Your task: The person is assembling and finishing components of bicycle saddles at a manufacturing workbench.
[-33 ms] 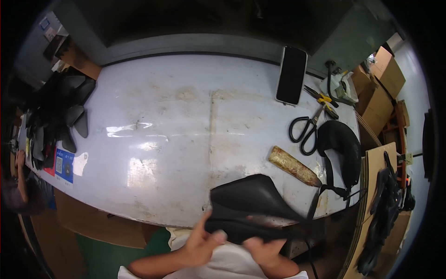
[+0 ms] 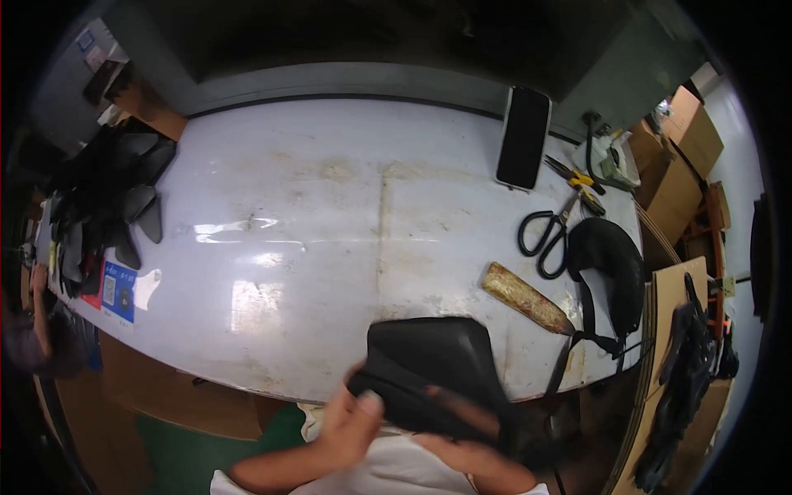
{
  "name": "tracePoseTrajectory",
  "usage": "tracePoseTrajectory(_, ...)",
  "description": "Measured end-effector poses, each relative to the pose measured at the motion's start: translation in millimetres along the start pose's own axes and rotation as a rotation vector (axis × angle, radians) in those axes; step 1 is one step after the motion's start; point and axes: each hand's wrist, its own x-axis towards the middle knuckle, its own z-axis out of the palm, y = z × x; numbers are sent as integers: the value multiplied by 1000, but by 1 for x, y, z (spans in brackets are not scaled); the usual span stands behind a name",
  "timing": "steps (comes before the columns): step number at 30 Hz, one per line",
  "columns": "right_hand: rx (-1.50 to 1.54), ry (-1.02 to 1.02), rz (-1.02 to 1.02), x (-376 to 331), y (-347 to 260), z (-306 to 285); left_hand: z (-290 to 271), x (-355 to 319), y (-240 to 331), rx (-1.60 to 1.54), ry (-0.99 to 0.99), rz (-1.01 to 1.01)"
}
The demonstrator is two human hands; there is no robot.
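Note:
A black, leather-like piece (image 2: pixel 433 342), pouch-like with a folded near part, is held at the near edge of the table. My left hand (image 2: pixel 351 425) is closed on its left end, the thumb on top and the fingers mostly hidden under it. At its right part is my right hand (image 2: pixel 466 450), blurred, with the thumb on the near side and the fingers reaching across the fold; it appears to grip the material. The right end of the piece smears into dark straps below the table edge.
On the right lie a worn flat wooden tool (image 2: pixel 525 295), black-handled scissors (image 2: pixel 544 239), yellow-and-black pliers (image 2: pixel 575 173), a phone (image 2: pixel 523 139) and a curved black padded piece (image 2: pixel 617 268). Black pieces (image 2: pixel 107 190) are heaped at left, near another person's arm (image 2: pixel 40 301). Cardboard (image 2: pixel 676 305) stands at right.
The black piece has turned and drawn in, its far part now squarer and its right tip pulled nearer to me. My left hand has shifted slightly left; the right fingers show more across the fold.

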Motion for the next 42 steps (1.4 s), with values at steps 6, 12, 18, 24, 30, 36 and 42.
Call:
tracePoseTrajectory(6,526,500,331,-24,32,36,12,31,64,558,-233,107)
tracePoseTrajectory(12,708,96,246,-4,22,35,22,26,75,707,-410,-1)
tracePoseTrajectory(18,516,139,222,-4,12,36,24,32,78,646,-559,-195)
tracePoseTrajectory(24,470,-96,365,-7,16,14,27,29,80,709,-504,-217)
tracePoseTrajectory(30,499,-67,420,-3,10,15,32,23,80,855,-389,-143)
tracePoseTrajectory(36,397,-70,236,-2,22,12,67,53,112,1094,-572,-31)
tracePoseTrajectory(42,-784,560,255,18,76,-18,56,66,96,1207,-478,228)
